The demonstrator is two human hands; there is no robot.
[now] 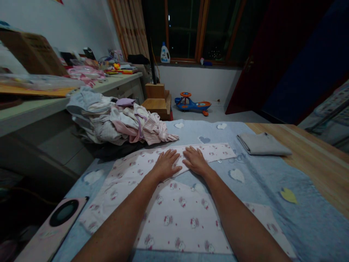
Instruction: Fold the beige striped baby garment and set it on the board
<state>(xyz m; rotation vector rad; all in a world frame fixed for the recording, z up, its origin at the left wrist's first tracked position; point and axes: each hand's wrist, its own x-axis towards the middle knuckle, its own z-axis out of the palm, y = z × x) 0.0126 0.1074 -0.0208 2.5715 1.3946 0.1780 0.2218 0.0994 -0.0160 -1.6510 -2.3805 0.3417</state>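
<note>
My left hand (166,165) and my right hand (195,161) lie flat, side by side, on a white cloth garment (177,218) printed with small pink cartoon cats. The garment is spread on a pale blue blanket (272,189) with heart patches, and its upper part is folded over in a band under my fingers. Neither hand grips anything. A folded grey cloth (261,143) lies to the right of my right hand. Beyond my left hand sits a heap of pink and white clothes (120,125).
A pink-cased phone (51,227) lies at the lower left. A wooden tabletop (321,160) shows at the right. A cluttered desk (117,82) stands at the left, with a wooden block stand (156,100) past it. A blue ride-on toy car (192,103) sits on the floor.
</note>
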